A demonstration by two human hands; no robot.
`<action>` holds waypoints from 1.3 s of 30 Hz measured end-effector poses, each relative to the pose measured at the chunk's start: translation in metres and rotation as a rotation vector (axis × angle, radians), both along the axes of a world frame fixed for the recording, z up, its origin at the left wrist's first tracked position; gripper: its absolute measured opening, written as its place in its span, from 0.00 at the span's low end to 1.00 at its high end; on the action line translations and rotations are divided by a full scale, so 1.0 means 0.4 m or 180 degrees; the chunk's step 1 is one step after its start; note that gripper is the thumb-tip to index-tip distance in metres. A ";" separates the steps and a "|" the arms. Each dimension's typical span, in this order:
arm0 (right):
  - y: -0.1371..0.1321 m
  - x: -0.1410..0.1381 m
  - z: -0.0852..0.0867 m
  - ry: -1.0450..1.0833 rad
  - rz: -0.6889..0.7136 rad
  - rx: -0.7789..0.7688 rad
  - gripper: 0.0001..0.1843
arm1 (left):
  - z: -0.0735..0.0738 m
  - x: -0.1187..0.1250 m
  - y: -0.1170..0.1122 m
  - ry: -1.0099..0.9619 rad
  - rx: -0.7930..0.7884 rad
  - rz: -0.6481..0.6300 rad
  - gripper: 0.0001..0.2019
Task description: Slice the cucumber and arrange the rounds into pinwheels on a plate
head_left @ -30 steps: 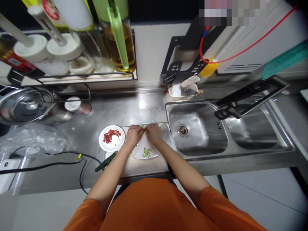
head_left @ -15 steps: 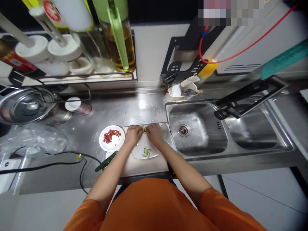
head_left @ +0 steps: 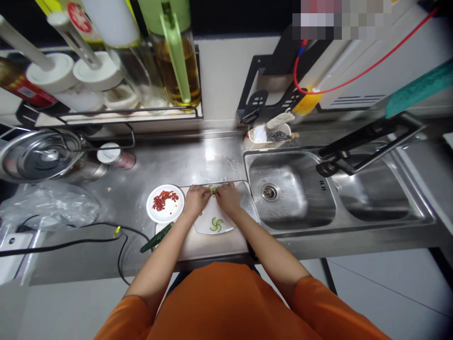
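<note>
My left hand (head_left: 197, 198) and my right hand (head_left: 227, 197) meet at the far edge of a white plate (head_left: 203, 228), which lies on a cutting board (head_left: 212, 246). Both hands are closed, their fingertips pinched around green cucumber slices (head_left: 212, 189), partly hidden by the fingers. Near the plate's front edge, more cucumber slices (head_left: 216, 225) form a curved pinwheel. Left of my left hand stands a small white plate (head_left: 153, 212) with red goji berries (head_left: 163, 200). A length of dark green cucumber (head_left: 156, 238) lies by my left forearm, partly behind it.
A double sink (head_left: 300, 189) with a black faucet (head_left: 364, 144) is at the right. Behind the counter, a rack (head_left: 123, 113) holds seasoning jars and an oil bottle (head_left: 180, 71). At left are a lidded pot (head_left: 46, 156), a plastic bag (head_left: 53, 208) and a black cable (head_left: 71, 242).
Both hands stay at the far edge of the plate, with only slight finger movement at the slices. The whole view has shifted very slightly.
</note>
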State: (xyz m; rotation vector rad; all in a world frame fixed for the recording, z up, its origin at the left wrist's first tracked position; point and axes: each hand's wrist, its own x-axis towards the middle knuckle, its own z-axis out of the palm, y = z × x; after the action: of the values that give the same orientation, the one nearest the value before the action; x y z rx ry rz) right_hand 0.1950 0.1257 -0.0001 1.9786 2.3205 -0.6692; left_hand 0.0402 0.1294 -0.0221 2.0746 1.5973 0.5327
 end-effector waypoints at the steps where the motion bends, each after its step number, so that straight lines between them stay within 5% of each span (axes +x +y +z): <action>1: 0.000 0.000 -0.003 0.0019 -0.0009 0.0003 0.14 | -0.001 -0.001 -0.001 -0.0008 0.0011 0.0014 0.07; 17: 0.004 0.008 0.019 0.0192 -0.0085 0.0077 0.14 | 0.008 0.000 -0.007 -0.0253 0.0017 0.0061 0.06; 39: 0.016 -0.007 0.010 0.0058 -0.0032 -0.0056 0.16 | -0.030 0.002 0.013 0.0016 -0.0008 -0.0202 0.08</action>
State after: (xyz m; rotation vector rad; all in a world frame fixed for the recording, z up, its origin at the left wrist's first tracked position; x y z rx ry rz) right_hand 0.1920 0.1321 0.0039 1.9868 2.3080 -0.7087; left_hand 0.0409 0.1347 -0.0340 2.1186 1.5285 0.5035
